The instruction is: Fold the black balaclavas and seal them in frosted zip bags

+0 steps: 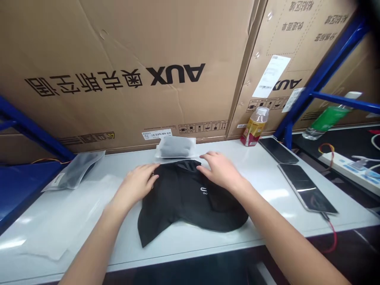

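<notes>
A black garment [184, 202] with a small white logo lies on the white table [261, 174] in front of me. My left hand [139, 185] rests on its upper left edge, fingers curled down onto the fabric. My right hand [219, 170] lies flat on its upper right part, fingers stretched out toward the left. Just behind the garment lies a clear bag [176, 148] holding a folded grey item.
An empty clear plastic bag [59, 221] lies at the left, a grey bagged item [75, 170] behind it. A drink bottle [254, 127], two phones [305, 189] and a power strip [350, 168] are at the right. Large cardboard boxes [124, 71] stand behind the table.
</notes>
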`<move>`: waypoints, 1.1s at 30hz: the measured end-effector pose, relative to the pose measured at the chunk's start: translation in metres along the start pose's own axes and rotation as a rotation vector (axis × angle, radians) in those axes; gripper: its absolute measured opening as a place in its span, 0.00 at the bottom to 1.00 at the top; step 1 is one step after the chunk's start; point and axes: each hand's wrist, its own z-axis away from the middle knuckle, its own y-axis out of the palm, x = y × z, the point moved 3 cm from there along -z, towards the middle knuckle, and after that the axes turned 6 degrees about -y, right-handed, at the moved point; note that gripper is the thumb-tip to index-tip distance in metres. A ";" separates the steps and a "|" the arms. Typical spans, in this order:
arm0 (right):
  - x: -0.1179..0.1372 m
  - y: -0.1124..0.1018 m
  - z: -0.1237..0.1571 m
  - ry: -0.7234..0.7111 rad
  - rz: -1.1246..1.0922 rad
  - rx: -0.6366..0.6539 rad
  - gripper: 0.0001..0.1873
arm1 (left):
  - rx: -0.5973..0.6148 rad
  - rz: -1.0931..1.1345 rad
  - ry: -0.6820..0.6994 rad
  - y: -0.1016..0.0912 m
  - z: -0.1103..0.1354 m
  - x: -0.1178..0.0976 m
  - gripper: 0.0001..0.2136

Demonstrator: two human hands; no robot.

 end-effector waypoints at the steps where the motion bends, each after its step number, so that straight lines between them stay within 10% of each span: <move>1: 0.002 0.008 -0.014 -0.006 0.020 0.018 0.12 | 0.011 -0.008 -0.001 -0.002 -0.011 0.005 0.21; 17: 0.012 0.017 0.009 -0.256 -0.075 -0.081 0.15 | -0.109 -0.078 0.210 -0.008 -0.011 0.009 0.13; 26: -0.004 -0.001 0.112 -0.342 -0.057 0.096 0.26 | -0.188 -0.231 0.351 -0.007 0.094 0.022 0.22; 33: -0.022 0.004 0.164 -0.391 0.064 0.044 0.21 | -0.124 -0.230 0.493 0.008 0.146 -0.013 0.22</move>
